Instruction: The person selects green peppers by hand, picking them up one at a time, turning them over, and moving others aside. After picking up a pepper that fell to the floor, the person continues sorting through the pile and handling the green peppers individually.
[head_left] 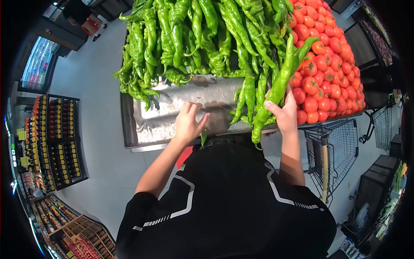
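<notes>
In my right hand (284,113) I grip a long green chili pepper (278,84), held upright with the thumb across it. A second pepper tip (305,47) sticks out beside its top; whether my hand holds that one too is hard to see. My left hand (189,122) hovers over the front of the bare metal tray (161,121), fingers apart, with nothing in it. Near it, a small green pepper piece (203,138) shows at the tray's front edge. The large pile of green peppers (207,34) fills the back of the tray.
Tomatoes (323,73) are heaped to the right of the peppers. A wire shopping cart (340,146) stands at right. Bottle shelves (62,138) line the left side, beyond a grey floor (97,108). Another person (79,15) is at the far upper left.
</notes>
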`<state>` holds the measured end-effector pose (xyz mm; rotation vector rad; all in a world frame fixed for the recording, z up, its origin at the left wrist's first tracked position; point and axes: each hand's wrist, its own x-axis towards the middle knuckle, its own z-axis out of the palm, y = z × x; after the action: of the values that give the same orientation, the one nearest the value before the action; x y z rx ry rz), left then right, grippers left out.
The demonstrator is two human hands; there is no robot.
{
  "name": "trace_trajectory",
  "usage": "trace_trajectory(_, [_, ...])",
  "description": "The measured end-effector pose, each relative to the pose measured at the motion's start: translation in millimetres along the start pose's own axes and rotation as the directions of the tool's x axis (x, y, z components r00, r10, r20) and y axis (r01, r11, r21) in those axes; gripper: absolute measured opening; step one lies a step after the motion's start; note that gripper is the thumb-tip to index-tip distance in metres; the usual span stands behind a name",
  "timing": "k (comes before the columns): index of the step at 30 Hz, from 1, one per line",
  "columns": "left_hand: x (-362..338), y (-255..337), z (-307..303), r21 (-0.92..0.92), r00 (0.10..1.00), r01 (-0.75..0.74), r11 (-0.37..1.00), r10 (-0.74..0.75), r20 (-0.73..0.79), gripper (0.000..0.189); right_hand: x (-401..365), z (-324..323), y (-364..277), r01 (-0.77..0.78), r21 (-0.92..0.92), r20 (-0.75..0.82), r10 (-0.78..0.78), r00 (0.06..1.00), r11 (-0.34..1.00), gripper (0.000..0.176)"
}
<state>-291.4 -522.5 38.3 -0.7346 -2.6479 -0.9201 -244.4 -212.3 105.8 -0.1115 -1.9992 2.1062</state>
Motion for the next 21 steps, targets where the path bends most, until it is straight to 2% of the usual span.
trace_trajectory(1, [-13.4, -2.0, 7.5, 0.01, 1.0, 0.008, 1.0, -0.008, 0.027, 0.034, 0.1, 2.1, 0.6, -0.018, -0.002, 0.002, 0.018, 1.0, 1.0, 0.082])
trace_trajectory(3, [-31.2, -14.0, 13.1, 0.079, 0.982, 0.111, 0.991, -0.121, 0.145, 0.027, 3.5, 7.4, 0.1, -0.014, -0.001, 0.021, 0.014, 1.0, 1.0, 0.082])
trace_trajectory(4, [-36.8, -18.5, 11.4, 0.019, 0.953, 0.189, 0.982, -0.188, 0.237, 0.025, 4.7, 9.5, -0.6, -0.007, -0.004, 0.032, 0.007, 0.999, 1.0, 0.082])
trace_trajectory(5, [-43.1, -24.8, 6.2, 0.0, 0.942, 0.129, 0.992, -0.123, 0.311, 0.034, 5.6, 11.9, -1.6, -0.029, -0.008, 0.044, 0.029, 0.999, 1.0, 0.082])
trace_trajectory(7, [-44.8, -28.0, 0.0, -0.038, 0.947, 0.007, 0.999, 0.006, 0.322, 0.041, 8.9, 17.9, -3.6, 0.013, 0.004, 0.081, -0.013, 0.997, 1.0, 0.081])
trace_trajectory(11, [-28.2, -21.6, -0.9, 0.037, 0.909, -0.057, 0.998, 0.037, 0.415, 0.045, 10.2, 25.5, -2.7, 0.004, 0.045, 0.104, -0.009, 0.994, 0.999, 0.079])
trace_trajectory(13, [-20.0, -31.1, 10.3, 0.084, 0.896, -0.089, 0.992, 0.043, 0.441, 0.041, 10.0, 23.7, 2.9, 0.022, 0.029, 0.103, -0.025, 0.994, 0.999, 0.079])
trace_trajectory(15, [-13.6, -35.4, 18.5, 0.238, 0.792, -0.123, 0.964, -0.049, 0.609, 0.032, 7.0, 21.4, 4.6, 0.016, 0.048, 0.096, -0.02, 0.995, 0.999, 0.08])
trace_trajectory(16, [-12.8, -44.5, 25.9, 0.29, 0.783, -0.218, 0.932, -0.011, 0.622, 0.027, 4.4, 20.0, 4.8, 0.012, 0.047, 0.094, -0.017, 0.995, 0.999, 0.08])
trace_trajectory(17, [-13.2, -51.7, 30.0, 0.287, 0.78, -0.219, 0.932, -0.009, 0.625, 0.027, 1.5, 18.4, 4.6, 0.018, 0.045, 0.054, -0.021, 0.998, 0.999, 0.077])
trace_trajectory(19, [-10.9, -56.1, 28.7, 0.283, 0.759, -0.323, 0.903, 0.069, 0.647, 0.027, -6.1, 13.2, 4.5, 0.025, 0.044, 0.011, -0.025, 1.0, 0.999, 0.074])
trace_trajectory(20, [-11.3, -59.5, 24.8, 0.283, 0.758, -0.325, 0.902, 0.069, 0.649, 0.027, -11.2, 9.2, 4.6, 0.077, 0.012, -0.041, -0.076, 0.996, 0.997, 0.065])
trace_trajectory(21, [-4.3, -50.4, 8.1, 0.147, 0.758, -0.148, 0.978, 0.016, 0.652, 0.028, -16.2, 5.7, 4.1, 0.127, -0.021, -0.09, -0.128, 0.988, 0.992, 0.056])
